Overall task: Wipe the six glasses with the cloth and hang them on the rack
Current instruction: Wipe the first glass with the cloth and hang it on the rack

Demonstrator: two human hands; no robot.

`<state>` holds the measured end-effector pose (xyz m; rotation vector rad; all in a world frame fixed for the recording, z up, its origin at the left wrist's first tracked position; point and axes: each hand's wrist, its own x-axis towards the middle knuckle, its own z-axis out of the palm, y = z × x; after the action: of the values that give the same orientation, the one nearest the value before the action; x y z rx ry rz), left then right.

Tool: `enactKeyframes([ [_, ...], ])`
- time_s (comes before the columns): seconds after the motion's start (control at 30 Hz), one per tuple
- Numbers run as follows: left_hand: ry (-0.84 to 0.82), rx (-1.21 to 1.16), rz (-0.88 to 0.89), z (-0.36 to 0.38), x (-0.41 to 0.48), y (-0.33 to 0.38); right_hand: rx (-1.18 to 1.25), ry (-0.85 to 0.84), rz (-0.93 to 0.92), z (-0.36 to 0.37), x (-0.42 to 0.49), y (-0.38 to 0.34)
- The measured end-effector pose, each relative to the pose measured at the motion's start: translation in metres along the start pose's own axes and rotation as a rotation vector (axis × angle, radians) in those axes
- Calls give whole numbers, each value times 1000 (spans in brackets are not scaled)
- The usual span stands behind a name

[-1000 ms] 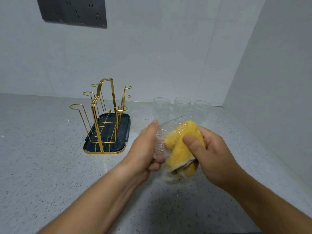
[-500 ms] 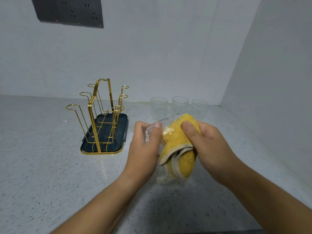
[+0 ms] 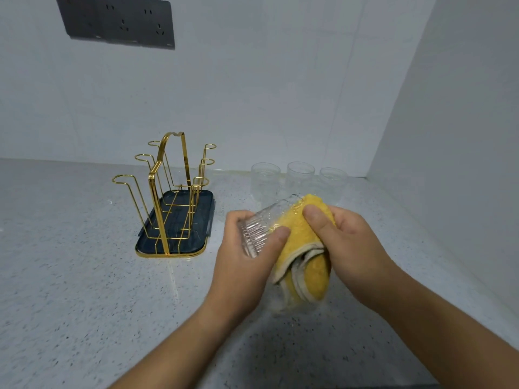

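At far left, rack (image 3: 168, 209) stands bare on table (image 3: 84, 276). Centre: left hand (image 3: 241, 268), fingers (image 3: 278, 237) clamped round ribbed glass (image 3: 259, 230), held above table. Right hand (image 3: 354, 248) pinches soft cloth (image 3: 303, 254) against it. Judged light, brittle, slippery; grip ribbed base.

1. I face a pale grey, speckled worktop (image 3: 70, 290) that runs into a corner.
2. The back wall (image 3: 252, 94) ahead of me is plain white with faint seams.
3. A dark socket panel (image 3: 118, 22) sits high on it, to my left.
4. A white side wall (image 3: 463, 122) closes off my right.
5. The light is soft and even.
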<state>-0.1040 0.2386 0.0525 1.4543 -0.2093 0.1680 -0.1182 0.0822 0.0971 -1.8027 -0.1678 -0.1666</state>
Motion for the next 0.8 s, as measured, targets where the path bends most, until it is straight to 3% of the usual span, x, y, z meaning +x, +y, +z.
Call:
enactKeyframes([
  [0.07,81,127,111,-2,2,-5,35,-33,10,1,2,-6],
  [0.13,83,78,11,-2,7,-1,5,-56,-27,3,3,-7],
  [0.27,-251,-423,-803,-15,25,11,-159,-109,-134,1,-4,2],
  [0.33,-371,-555,-983,-23,29,7,-266,-147,-216,-2,-8,9],
  [0.43,-520,-501,-927,-27,24,-4,-329,-161,-271,-10,-10,12],
  [0.57,-711,-251,-615,-31,23,-8,-289,-205,-202,-19,-3,5],
  [0.67,-750,-108,-375,-24,27,4,-265,-310,-146,-20,4,2],
  [0.8,-685,-54,-298,-19,35,7,-120,-239,-145,-17,11,-2],
])
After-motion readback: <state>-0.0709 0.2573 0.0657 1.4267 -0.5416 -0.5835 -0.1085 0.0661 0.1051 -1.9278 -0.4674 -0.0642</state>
